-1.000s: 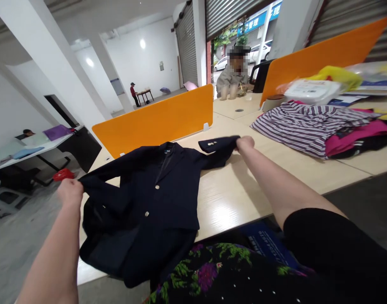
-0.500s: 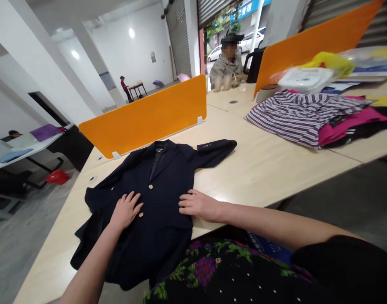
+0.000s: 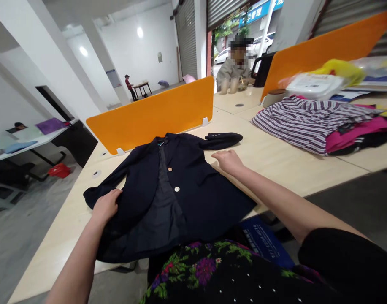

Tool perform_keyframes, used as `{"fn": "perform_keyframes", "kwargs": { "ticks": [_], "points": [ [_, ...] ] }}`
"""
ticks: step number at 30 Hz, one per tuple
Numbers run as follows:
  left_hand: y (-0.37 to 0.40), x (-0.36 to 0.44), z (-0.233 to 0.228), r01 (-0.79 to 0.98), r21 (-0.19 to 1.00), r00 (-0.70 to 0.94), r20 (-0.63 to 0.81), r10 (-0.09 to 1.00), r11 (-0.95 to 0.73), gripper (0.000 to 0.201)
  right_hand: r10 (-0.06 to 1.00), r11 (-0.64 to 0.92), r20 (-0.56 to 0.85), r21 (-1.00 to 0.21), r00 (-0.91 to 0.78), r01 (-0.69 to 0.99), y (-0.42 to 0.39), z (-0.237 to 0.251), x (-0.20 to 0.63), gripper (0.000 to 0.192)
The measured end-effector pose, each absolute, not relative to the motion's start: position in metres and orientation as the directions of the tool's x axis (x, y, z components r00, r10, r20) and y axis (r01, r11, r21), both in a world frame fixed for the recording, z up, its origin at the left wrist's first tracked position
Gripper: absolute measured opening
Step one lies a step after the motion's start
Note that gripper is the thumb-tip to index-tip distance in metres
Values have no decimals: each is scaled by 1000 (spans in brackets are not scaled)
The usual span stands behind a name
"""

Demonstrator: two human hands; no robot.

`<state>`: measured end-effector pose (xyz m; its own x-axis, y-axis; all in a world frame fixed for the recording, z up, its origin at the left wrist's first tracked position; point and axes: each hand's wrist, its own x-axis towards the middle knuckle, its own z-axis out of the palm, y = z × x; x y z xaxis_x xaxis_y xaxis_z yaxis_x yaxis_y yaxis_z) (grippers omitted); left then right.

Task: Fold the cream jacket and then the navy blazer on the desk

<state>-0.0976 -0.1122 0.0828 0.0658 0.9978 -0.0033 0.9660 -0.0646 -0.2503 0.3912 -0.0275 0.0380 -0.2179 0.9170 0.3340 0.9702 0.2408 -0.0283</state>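
Much of the navy jacket (image 3: 180,190) lies front-up on the tabletop (image 3: 275,156) by its near edge, hem spilling over toward the person's lap, so a tug could drag the whole thing off. The left hand (image 3: 106,205) has its grip closed on the front panel near the left sleeve, which may bunch the lining. The right hand (image 3: 228,161) rests open and released on the jacket's right side, pinning little.

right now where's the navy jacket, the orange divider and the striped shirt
navy jacket (image 3: 193,190), head view, front panel beside the buttons
orange divider (image 3: 155,114), head view, middle of its face
striped shirt (image 3: 304,122), head view, middle of the fabric
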Motion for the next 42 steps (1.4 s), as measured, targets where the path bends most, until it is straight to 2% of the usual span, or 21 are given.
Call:
{"fn": "perform_keyframes", "kwargs": {
  "ticks": [1, 3, 6, 8, 10, 12, 14, 15, 18, 20, 21, 22, 25, 26, 28, 30, 32, 34, 36, 40, 42],
  "points": [
    [-117, -100, 87, 970, -242, 26, 8, 1000, -24, 46, 905, 254, 370, -81, -208, 964, -36, 41, 391, 26],
    [-130, -103, 93, 977, -212, 14, 21, 1000, -9, 35, 870, 379, 419, -226, -261, 897, -63, 45, 381, 21],
    [-153, -100, 92, 975, -121, 185, -35, 982, -188, 36, 754, 656, 379, -381, -537, 652, -116, 44, 350, 24],
    [-168, -95, 89, 957, -113, 258, -79, 963, -266, 34, 665, 742, 288, -359, -689, 566, -147, 39, 327, 35],
    [-180, -89, 87, 946, -169, 260, -114, 959, -277, 26, 651, 754, 208, -282, -730, 593, -167, 33, 309, 45],
    [-189, -82, 90, 931, -227, 253, -164, 953, -286, 13, 690, 723, 154, -198, -707, 662, -176, 29, 298, 37],
    [-195, -74, 98, 928, -284, 188, -204, 961, -242, 15, 726, 687, 112, -129, -678, 715, -176, 28, 292, 17],
    [-199, -68, 105, 932, -308, 133, -200, 971, -191, 18, 738, 675, 92, -102, -669, 731, -173, 28, 291, 13],
    [-212, -43, 127, 952, -304, -60, -76, 995, 34, 26, 778, 628, 63, -71, -625, 775, -166, 28, 289, 20],
    [-222, -21, 137, 970, -189, -141, 59, 988, 150, 30, 803, 596, 58, -88, -593, 798, -163, 27, 288, 21],
    [-226, -10, 139, 985, -98, -133, 94, 987, 142, 31, 813, 583, 60, -98, -580, 807, -162, 27, 287, 21],
    [-230, 0, 139, 997, 3, -75, 82, 994, 75, 33, 818, 575, 65, -109, -572, 811, -161, 27, 287, 21],
    [-234, 17, 126, 938, 272, 245, -85, 966, -214, 34, 804, 593, 78, -183, -589, 784, -158, 26, 291, 18],
    [-233, 17, 119, 929, 291, 271, -109, 956, -230, 35, 798, 598, 92, -231, -595, 767, -155, 26, 295, 17],
    [-227, 6, 102, 975, 193, 114, -21, 993, -108, 36, 822, 567, 170, -318, -543, 760, -146, 27, 309, 17],
    [-215, -15, 84, 992, 79, -105, 130, 986, 96, 40, 885, 457, 272, -357, -377, 815, -132, 27, 328, 18],
    [-201, -38, 66, 976, 57, -219, 152, 964, 213, 47, 942, 265, 293, -348, -164, 900, -117, 27, 345, 21],
    [-185, -54, 51, 963, 123, -251, 89, 964, 240, 54, 975, 92, 222, -307, -23, 947, -103, 25, 356, 28],
    [-170, -58, 40, 936, 242, -270, 34, 962, 254, 59, 989, -4, 144, -279, 46, 960, -92, 23, 360, 38],
    [-161, -36, 28, 814, 523, -335, 65, 940, 254, 50, 995, -41, 70, -335, 68, 941, -78, 21, 361, 37],
    [-169, -20, 26, 787, 576, -338, 105, 935, 219, 44, 990, -93, 69, -334, 122, 938, -76, 23, 367, 34]
  ]
}}
